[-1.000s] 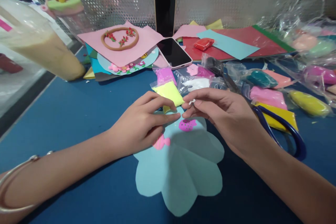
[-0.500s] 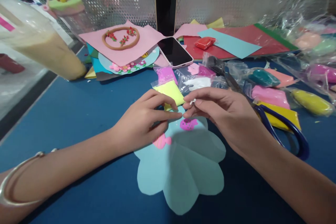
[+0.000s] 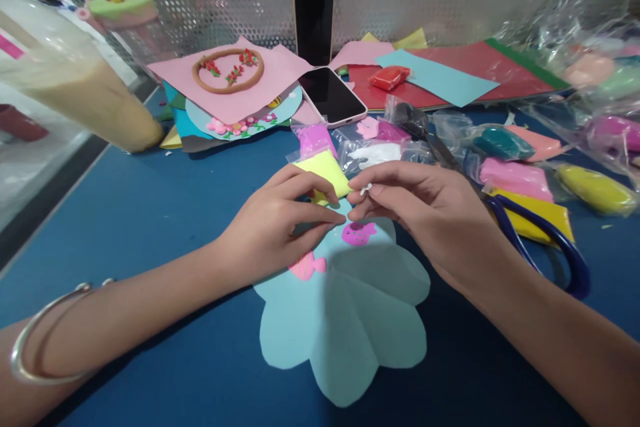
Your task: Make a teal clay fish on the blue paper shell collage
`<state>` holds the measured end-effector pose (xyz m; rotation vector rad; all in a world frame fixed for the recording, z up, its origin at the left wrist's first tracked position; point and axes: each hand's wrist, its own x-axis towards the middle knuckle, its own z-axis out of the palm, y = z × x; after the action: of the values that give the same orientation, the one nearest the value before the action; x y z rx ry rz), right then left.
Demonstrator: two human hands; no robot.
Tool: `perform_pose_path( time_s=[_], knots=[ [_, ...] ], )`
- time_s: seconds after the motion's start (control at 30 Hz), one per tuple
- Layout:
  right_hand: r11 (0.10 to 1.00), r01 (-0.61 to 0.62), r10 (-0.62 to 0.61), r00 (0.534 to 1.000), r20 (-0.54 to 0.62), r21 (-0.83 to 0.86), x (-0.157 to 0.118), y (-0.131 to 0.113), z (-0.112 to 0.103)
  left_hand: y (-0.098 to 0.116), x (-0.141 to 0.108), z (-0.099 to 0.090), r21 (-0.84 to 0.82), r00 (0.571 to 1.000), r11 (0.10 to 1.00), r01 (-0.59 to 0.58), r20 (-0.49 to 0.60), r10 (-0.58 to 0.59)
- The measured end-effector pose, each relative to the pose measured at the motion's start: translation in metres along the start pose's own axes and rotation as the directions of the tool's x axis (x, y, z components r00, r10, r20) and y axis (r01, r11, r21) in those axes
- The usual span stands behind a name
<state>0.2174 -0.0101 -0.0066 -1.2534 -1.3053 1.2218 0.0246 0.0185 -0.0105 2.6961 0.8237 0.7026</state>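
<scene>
Between the thumb and fingers of my right hand (image 3: 420, 203) is a tiny piece of white clay (image 3: 367, 189). My left hand (image 3: 285, 217) is closed, thumb against forefinger, its tips almost meeting the right fingertips; whatever they pinch is too small to make out. Both hands hover over the top of a light blue scalloped paper (image 3: 345, 320). On that paper are a purple clay fish (image 3: 357, 234) with dots and a pink clay fish (image 3: 307, 267), the latter partly covered by my left hand. A yellow clay packet (image 3: 325, 170) lies just behind the fingers.
Blue-handled scissors (image 3: 575, 267) lie right of my right hand among several clay packets (image 3: 517, 180). Behind are a flat phone (image 3: 335, 95), an upright phone (image 3: 314, 7), pink paper (image 3: 225, 103) with a brown clay ring, and a red sheet (image 3: 450, 60). A drink cup (image 3: 100, 100) stands left.
Both hands stay nearly in place, with the left thumb drawn closer to its forefinger. The white clay remains in my right fingers. The view has shifted slightly.
</scene>
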Motion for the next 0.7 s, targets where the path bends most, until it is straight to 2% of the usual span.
perform_pose_path(
  time_s=[0.7],
  knots=[
    [0.999,0.033,-0.032,0.999,0.012,-0.024,0.0005,0.0005,-0.0005,-0.0006,-0.0004,0.0014,-0.019,1.000,1.000,-0.002,-0.017,0.002]
  ],
)
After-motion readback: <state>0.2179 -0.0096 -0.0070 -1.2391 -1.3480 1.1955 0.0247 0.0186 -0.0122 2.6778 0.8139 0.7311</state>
